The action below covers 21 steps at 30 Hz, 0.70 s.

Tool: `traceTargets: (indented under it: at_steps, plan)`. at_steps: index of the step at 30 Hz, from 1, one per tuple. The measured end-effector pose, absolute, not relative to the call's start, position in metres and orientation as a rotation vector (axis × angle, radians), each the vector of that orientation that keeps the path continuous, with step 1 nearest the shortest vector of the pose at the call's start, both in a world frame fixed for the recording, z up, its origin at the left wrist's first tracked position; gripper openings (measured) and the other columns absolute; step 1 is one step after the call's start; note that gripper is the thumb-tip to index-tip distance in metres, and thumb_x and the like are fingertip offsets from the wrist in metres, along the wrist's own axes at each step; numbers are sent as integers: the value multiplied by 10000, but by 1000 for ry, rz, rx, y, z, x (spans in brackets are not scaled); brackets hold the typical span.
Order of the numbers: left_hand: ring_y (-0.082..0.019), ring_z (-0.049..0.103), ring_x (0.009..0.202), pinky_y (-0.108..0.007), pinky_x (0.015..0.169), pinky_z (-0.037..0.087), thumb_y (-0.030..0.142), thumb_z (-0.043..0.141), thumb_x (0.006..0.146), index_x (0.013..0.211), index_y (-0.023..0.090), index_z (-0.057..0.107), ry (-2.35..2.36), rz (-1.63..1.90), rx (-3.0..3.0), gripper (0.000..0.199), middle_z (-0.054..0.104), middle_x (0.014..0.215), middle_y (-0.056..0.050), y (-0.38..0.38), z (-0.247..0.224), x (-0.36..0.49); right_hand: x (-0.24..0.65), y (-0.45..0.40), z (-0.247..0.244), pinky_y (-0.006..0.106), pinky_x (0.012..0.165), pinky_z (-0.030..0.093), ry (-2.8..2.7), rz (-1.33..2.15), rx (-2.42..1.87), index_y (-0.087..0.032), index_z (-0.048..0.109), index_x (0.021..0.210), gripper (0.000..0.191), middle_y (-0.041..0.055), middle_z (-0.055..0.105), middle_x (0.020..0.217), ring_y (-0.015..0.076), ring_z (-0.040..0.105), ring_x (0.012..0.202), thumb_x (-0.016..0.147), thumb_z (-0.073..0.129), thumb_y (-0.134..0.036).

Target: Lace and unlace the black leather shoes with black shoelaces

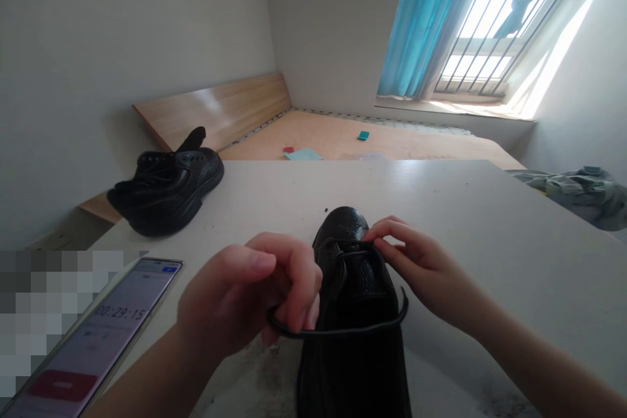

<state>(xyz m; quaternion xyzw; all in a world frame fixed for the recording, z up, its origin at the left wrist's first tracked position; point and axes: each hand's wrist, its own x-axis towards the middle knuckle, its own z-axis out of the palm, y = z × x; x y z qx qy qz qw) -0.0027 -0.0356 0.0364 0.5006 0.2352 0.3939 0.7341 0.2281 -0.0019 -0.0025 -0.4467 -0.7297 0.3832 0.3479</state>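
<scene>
A black leather shoe (350, 372) lies on the white table, its toe pointing away from me. A dark shoelace (353, 333) runs across the shoe's opening, and one end curls up on the right. My left hand (259, 287), left of the shoe, has its fingers curled closed on the lace. At the front eyelets, my right hand (409, 251) pinches at the right edge of the lacing; its fingertips touch the shoe there. What exactly lies between those fingertips is too small to make out. The lace also crosses once near the toe.
A second black shoe (169, 183) stands at the table's far left. Nearer on the left lies a phone (117, 326) showing a timer. Beyond the white table (470, 241) is a bed (333, 127) with small items on it. Crumpled cloth (582, 192) sits past the right edge.
</scene>
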Motion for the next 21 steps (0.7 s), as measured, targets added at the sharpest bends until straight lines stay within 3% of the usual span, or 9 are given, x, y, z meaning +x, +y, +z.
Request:
traceTargets:
  at_steps: [3, 6, 10, 13, 16, 18, 21]
  plan:
    - [-140, 423, 422, -272, 437, 316, 418, 437, 812, 613, 176, 612, 741, 861, 1221, 359, 457, 454, 3, -32, 31, 3, 228, 0, -1, 287, 704, 448, -1843, 1059, -1103, -223, 596, 862, 235, 31, 547, 888, 165, 523, 822, 939, 497, -422]
    - [-138, 491, 513, -262, 507, 400, 326, 443, 879, 766, 187, 616, 1135, 951, 1480, 249, 549, 578, 10, -28, 19, 11, 230, -3, 4, 269, 725, 426, -1829, 1040, -1026, -221, 582, 829, 233, 21, 510, 868, 153, 488, 808, 957, 495, -395]
    - [-203, 585, 886, -342, 772, 492, 284, 483, 895, 1097, 234, 656, 1295, 926, 1832, 271, 613, 968, -38, -27, 9, 16, 237, -10, 11, 272, 833, 441, -1761, 1307, -907, -235, 593, 840, 238, 31, 525, 947, 168, 510, 934, 962, 505, -419]
    - [-243, 505, 1156, -413, 1029, 389, 253, 484, 892, 1143, 250, 663, 1179, 874, 1970, 308, 562, 1158, -58, -28, 9, 16, 243, -12, 15, 321, 937, 460, -1641, 1480, -808, -247, 652, 820, 234, 40, 573, 1043, 206, 539, 1066, 908, 584, -453]
    - [-238, 496, 1193, -389, 1063, 363, 258, 504, 889, 1112, 236, 631, 1065, 924, 1905, 258, 569, 1200, -51, -30, 9, 16, 248, -12, 19, 389, 1057, 433, -1468, 1607, -664, -301, 730, 879, 224, 16, 652, 1138, 230, 555, 1187, 912, 572, -456]
    - [-239, 519, 1169, -381, 1039, 380, 273, 543, 873, 1093, 233, 603, 1045, 943, 1845, 231, 594, 1173, -43, -31, 9, 16, 252, -11, 23, 423, 1087, 425, -1350, 1656, -560, -336, 729, 816, 230, -35, 678, 1158, 225, 572, 1203, 923, 555, -442]
    - [-247, 542, 1129, -391, 1009, 394, 285, 598, 847, 1086, 236, 592, 1093, 933, 1802, 244, 612, 1137, -39, -32, 9, 16, 257, -9, 31, 409, 980, 518, -1156, 1633, -491, -302, 635, 658, 233, -47, 677, 908, 178, 653, 946, 882, 626, -365]
